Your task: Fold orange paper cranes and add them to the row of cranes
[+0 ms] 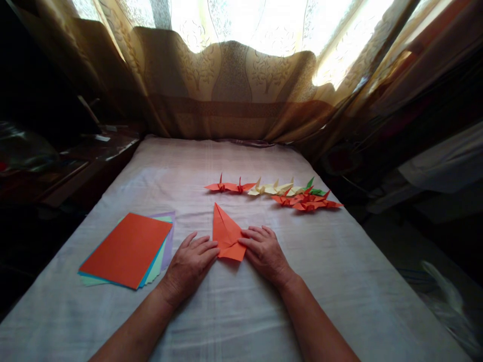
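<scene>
A partly folded sheet of orange origami paper (227,234) lies on the cloth in front of me, its long point facing away and creases running across it. My left hand (193,259) has its fingertips at the paper's lower left edge, the thumb hidden beneath. On the other side, my right hand (266,251) pinches the right edge, with index and middle fingers over the paper. To the left rests a stack of coloured paper (128,249), an orange sheet on top and blue, green and purple ones showing below.
Beyond the paper stand several folded paper cranes: orange ones (222,186), cream ones (277,188), a green one (319,192) and a cluster of orange ones (309,200). A pale cloth (320,301) covers the surface. A patterned curtain (234,85) hangs behind it.
</scene>
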### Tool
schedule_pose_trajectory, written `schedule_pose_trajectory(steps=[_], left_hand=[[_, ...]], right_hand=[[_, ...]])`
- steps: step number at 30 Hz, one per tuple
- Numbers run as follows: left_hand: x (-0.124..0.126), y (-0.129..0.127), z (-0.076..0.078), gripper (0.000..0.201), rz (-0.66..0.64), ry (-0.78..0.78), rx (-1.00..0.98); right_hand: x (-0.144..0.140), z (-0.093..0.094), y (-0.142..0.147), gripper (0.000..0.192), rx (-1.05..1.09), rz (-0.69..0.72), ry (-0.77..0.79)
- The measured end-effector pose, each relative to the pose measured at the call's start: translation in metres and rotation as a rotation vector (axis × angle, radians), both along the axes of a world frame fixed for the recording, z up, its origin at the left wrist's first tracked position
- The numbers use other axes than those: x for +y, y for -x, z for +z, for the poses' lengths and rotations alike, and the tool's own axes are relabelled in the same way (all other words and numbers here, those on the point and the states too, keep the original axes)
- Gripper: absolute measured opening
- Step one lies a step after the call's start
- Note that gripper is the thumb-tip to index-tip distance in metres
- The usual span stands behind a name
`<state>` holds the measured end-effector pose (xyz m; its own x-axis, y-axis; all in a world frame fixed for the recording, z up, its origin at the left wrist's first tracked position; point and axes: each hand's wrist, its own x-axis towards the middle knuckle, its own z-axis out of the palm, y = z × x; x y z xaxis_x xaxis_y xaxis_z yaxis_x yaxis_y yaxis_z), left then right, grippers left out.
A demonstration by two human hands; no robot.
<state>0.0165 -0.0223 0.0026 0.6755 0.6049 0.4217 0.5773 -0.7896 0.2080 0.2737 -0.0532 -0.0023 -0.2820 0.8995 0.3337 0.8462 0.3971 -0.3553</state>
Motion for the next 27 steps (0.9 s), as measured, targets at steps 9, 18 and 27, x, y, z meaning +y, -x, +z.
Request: schedule_pose_trajectory(steps=[9,18,27], left_hand=[[-0.003,0.001,0.002,0.028,0.004,0.08,-0.003],[0.012,-0.025,0.007,0.039,0.115,0.058,0.023],[0.021,-0.022,0.0,0.028,0.089,-0.054,0.069]], right_hand=[[-0.002,-0.001,0.003,0.037,0.011,0.014,0.004],[-0.004,0.002,0.007,0.038,0.023,0.025,0.006],[0.005,0.013,0.032,0.026,-0.035,-0.181,0.019]])
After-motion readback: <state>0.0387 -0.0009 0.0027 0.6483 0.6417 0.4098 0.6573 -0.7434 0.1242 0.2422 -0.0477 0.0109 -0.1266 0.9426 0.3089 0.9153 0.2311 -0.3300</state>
